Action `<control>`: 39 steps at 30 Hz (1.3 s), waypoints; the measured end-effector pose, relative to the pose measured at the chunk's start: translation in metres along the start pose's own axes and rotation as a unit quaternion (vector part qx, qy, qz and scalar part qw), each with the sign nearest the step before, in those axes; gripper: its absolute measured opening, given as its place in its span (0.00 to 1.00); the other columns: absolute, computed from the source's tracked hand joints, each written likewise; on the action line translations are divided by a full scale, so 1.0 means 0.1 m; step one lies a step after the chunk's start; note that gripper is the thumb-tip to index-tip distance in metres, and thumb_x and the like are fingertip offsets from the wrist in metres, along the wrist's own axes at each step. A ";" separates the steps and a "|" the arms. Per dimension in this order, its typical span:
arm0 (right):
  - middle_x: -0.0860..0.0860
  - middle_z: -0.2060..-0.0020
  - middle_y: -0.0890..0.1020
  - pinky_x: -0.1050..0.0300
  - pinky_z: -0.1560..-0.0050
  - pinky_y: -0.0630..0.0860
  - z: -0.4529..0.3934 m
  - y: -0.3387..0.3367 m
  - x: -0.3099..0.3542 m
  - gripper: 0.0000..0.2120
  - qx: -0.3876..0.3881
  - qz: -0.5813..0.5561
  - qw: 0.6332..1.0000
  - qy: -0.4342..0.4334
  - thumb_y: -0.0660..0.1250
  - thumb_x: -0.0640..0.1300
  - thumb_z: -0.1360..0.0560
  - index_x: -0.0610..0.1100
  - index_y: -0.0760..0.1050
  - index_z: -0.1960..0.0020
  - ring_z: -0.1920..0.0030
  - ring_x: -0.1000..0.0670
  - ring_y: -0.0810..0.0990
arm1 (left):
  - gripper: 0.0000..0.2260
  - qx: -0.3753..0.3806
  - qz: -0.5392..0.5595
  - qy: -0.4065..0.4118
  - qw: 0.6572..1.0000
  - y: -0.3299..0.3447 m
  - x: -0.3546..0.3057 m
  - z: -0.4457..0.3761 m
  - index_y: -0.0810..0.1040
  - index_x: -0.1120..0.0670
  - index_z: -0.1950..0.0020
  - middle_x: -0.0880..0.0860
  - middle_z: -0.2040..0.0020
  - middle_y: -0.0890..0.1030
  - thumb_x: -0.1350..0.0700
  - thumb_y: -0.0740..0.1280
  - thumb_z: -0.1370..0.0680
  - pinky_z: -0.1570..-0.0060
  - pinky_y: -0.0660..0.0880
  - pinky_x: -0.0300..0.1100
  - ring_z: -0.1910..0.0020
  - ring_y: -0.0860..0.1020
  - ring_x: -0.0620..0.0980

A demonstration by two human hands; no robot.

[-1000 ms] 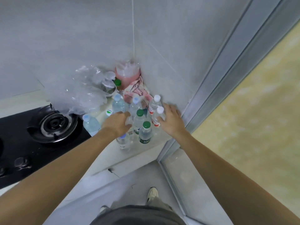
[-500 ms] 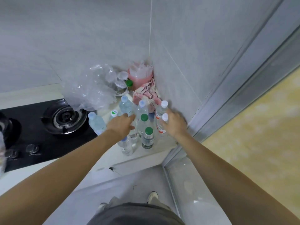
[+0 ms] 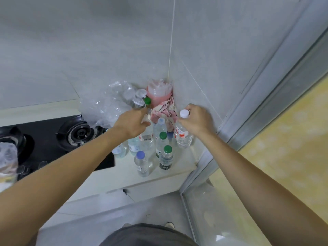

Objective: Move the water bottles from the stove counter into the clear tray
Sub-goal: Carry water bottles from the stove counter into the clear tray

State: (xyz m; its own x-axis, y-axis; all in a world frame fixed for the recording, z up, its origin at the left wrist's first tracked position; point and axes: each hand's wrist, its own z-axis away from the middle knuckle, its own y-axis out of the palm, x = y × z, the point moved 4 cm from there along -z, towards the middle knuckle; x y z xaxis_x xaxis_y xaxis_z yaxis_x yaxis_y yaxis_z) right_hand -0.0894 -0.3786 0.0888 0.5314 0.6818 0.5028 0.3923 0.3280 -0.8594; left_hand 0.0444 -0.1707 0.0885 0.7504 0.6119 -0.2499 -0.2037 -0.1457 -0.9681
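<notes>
Both hands are now lifting bottles out of the cluster in the counter corner, where half a second ago they were only closing on them. The right hand (image 3: 195, 119) has its fingers curled round the neck of a white-capped bottle (image 3: 183, 135) with a red label, and that bottle now hangs tilted, its base raised above the counter (image 3: 177, 167) at the right edge of the group, near the wall. The left hand (image 3: 132, 124) is clenched over the top of another clear bottle (image 3: 146, 137) with a red-and-white label; its cap is hidden under the fingers, and whether its base has left the counter cannot be told, since neighbouring bottles crowd it

The rest of the water bottles stand where they were: two green-capped bottles (image 3: 166, 157) in the near middle, a blue-capped bottle (image 3: 141, 163) nearest the counter's front edge, a pale-capped one (image 3: 160, 127) further back, and more partly hidden beneath the left forearm. Behind them, far in the corner, sit a pink container (image 3: 159, 95), a crumpled cloth (image 3: 164, 110) and a heap of clear plastic wrap (image 3: 108, 103); the gas burner (image 3: 79, 133) lies to the left

So the step has passed from reaching to carrying, with two bottles taken at once. The clear tray is not in view, so the carry will need a turn away from this corner, and most of the bottles remain to be moved
</notes>
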 end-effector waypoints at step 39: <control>0.47 0.65 0.81 0.55 0.59 0.72 2.63 0.61 4.41 0.06 0.283 -0.265 0.800 -0.458 0.75 0.41 0.35 0.45 0.80 0.60 0.64 0.54 0.74 | 0.18 -0.291 -0.079 -0.286 0.910 -2.09 1.74 4.78 0.67 0.55 0.50 0.55 0.62 0.77 0.40 0.61 0.17 0.67 0.68 0.51 0.64 0.75 0.61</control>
State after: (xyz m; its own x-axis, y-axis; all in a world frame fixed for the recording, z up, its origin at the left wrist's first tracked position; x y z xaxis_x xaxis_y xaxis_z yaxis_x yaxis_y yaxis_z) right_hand -0.0285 0.1139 0.2340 -0.4721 0.4567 0.7541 -0.1611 0.7963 -0.5831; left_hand -0.0831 0.3379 0.2550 0.2584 0.9410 -0.2186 0.3707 -0.3056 -0.8770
